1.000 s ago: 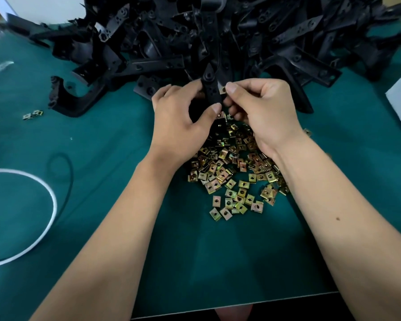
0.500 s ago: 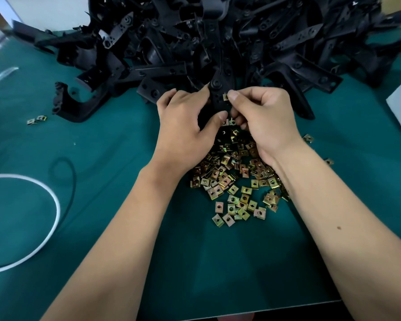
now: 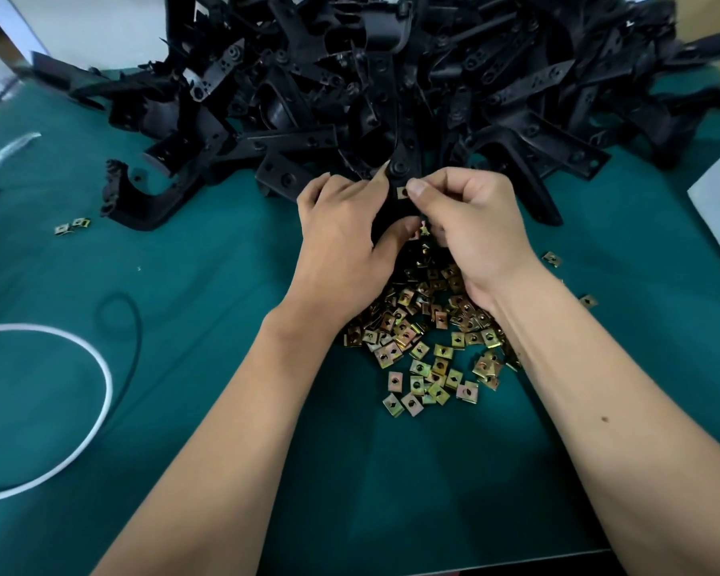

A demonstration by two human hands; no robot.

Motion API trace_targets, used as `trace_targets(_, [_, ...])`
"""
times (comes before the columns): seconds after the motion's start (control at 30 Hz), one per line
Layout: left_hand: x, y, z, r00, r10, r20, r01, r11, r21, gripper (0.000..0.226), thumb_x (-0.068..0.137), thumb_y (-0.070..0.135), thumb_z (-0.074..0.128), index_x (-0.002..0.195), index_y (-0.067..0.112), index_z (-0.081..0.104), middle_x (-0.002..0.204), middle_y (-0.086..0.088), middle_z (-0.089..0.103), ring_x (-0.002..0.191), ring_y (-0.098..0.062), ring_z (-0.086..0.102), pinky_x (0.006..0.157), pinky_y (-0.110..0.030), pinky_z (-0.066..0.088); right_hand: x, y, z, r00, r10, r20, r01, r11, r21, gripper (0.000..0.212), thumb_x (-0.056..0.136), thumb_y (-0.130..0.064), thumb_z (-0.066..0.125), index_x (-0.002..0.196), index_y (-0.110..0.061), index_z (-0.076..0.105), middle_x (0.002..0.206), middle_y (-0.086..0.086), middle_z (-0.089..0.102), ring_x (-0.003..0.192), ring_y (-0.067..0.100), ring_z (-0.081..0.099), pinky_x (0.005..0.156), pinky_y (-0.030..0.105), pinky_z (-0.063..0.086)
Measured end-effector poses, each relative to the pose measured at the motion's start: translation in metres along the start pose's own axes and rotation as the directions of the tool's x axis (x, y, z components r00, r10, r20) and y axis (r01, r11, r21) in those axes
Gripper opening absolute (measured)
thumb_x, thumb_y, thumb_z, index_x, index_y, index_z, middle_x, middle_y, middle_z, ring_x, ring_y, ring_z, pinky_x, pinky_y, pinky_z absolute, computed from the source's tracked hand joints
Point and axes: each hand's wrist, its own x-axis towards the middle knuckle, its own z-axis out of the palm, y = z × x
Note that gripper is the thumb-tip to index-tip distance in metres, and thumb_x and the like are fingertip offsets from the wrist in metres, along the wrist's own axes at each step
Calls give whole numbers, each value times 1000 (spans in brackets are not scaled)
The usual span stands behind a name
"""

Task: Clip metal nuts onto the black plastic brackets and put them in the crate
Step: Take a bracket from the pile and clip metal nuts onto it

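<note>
We grip a black bracket (image 3: 396, 209) in our left hand (image 3: 341, 239), fingers curled round it, above the loose nuts (image 3: 429, 347). Our right hand (image 3: 470, 226) pinches a nut (image 3: 403, 192) against its tab. Pushed askew, the nut could slip and drop into the heap. The counter (image 3: 208, 284) is green, piled with brackets (image 3: 391, 85) behind; no crate shows.

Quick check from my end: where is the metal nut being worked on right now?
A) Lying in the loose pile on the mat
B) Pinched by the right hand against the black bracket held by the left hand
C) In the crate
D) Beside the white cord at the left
B: the right hand pinches the nut against the bracket that the left hand grips, above the nut pile.
</note>
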Motion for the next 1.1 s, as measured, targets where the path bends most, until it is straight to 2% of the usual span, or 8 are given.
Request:
trace_targets(0.1, [1, 0, 0, 996, -75, -55, 72, 996, -61, 30, 95, 44, 63, 113, 21, 68, 83, 15, 61, 94, -16, 57, 102, -33, 27, 0, 0, 1, 999, -23, -29, 22, 999, -39, 38, 105, -22, 57, 89, 10, 71, 59, -8, 51, 54, 0, 43, 56, 16, 37])
trace_targets(0.27, [3, -3, -5, 967, -179, -180, 188, 982, 33, 41, 96, 55, 61, 124, 25, 67, 91, 11, 70, 96, -18, 61, 95, -32, 27, -4, -4, 3, 981, -162, 111, 192, 909, -369, 24, 97, -17, 65, 118, -17, 77, 105, -7, 72, 100, 0, 65, 90, 14, 48])
trace_targets(0.43, [4, -2, -10, 943, -246, -223, 279, 951, 134, 49, 104, 52, 47, 130, 15, 63, 87, 10, 66, 95, -21, 60, 100, -39, 33, -8, -2, 17, 937, -337, 90, 337, 806, -487, 16, 82, -19, 82, 98, -16, 80, 87, -5, 73, 79, 6, 66, 73, 23, 52])
trace_targets(0.53, [2, 3, -16, 957, -154, -246, 194, 970, 149, 47, 108, 43, 41, 129, 10, 66, 81, 7, 62, 97, -25, 62, 101, -41, 32, -8, -2, 19, 933, -360, 20, 325, 818, -474, 11, 85, -20, 82, 95, -15, 80, 85, -9, 73, 78, 3, 66, 72, 19, 52])
trace_targets(0.63, [3, 4, -27, 963, -65, -261, 144, 944, 296, 44, 104, 46, 47, 133, 19, 68, 110, 2, 74, 117, -26, 57, 112, -46, 26, -8, -7, 9, 934, -356, -32, 297, 822, -486, 8, 88, -18, 80, 95, -14, 79, 84, -14, 68, 78, -1, 62, 72, 9, 44])
trace_targets(0.8, [9, 29, -26, 997, -52, -53, 68, 920, 387, 39, 90, 52, 66, 117, 26, 74, 109, -4, 73, 113, -34, 58, 118, -58, 19, -13, -22, -22, 966, -250, -66, 183, 841, -509, 11, 91, -21, 76, 90, -10, 77, 75, -15, 65, 68, -6, 59, 65, 6, 39])
trace_targets(0.97, [22, 91, -13, 995, 90, 46, -100, 939, 329, 41, 83, 55, 74, 114, 28, 74, 103, -7, 70, 104, -37, 60, 111, -58, 23, -38, -49, -87, 952, -250, -178, 122, 839, -530, 10, 93, -28, 74, 91, -19, 72, 77, -14, 65, 72, -1, 59, 67, 17, 43])
trace_targets(1.1, [26, 180, 22, 929, 331, 163, -362, 906, 221, 18, 84, 37, 67, 93, 22, 70, 89, -3, 61, 100, -35, 55, 110, -57, 26, -72, -67, -156, 869, -343, -358, 53, 782, -621, 24, 96, -35, 70, 100, -12, 71, 84, -5, 70, 80, 15, 63, 76, 33, 48])
